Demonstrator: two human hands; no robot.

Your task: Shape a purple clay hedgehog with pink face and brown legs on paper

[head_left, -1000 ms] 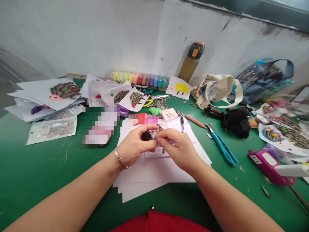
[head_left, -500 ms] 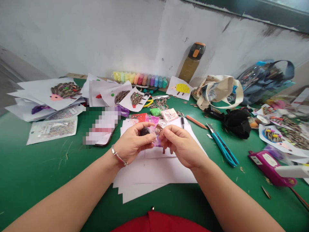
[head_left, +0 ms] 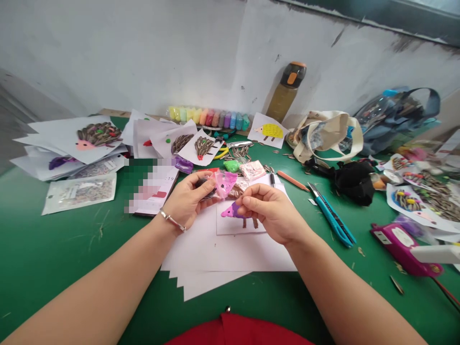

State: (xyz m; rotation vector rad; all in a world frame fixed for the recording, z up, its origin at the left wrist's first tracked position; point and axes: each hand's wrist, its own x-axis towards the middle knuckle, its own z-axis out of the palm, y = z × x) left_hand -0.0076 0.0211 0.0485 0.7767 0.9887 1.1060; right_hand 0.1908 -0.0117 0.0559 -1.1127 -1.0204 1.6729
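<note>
My left hand (head_left: 189, 199) is closed on a small clear packet of black modelling clay (head_left: 207, 188), above the paper stack. A pink plastic packet (head_left: 227, 183) shows just past its fingertips; I cannot tell whether the two touch. My right hand (head_left: 271, 211) is closed in a pinch, and whatever sits between thumb and forefinger is too small to make out. Beneath it lies a hedgehog picture (head_left: 233, 211) with a purple body, a pink snout and brown legs, partly hidden by the hand. White paper sheets (head_left: 215, 254) lie under the picture.
To the right are a blue utility knife (head_left: 332, 215), an orange pencil (head_left: 293, 181) and a magenta glue gun (head_left: 400, 247). Behind stand clay packets (head_left: 208, 118) and a bottle (head_left: 287, 93). Seed-covered pictures (head_left: 95, 134) and a phone (head_left: 158, 191) lie left.
My hands have drawn apart: the left moved slightly left with the black clay packet, and the right stayed near its place, still pinched. The hedgehog's purple front and pink snout have come into view.
</note>
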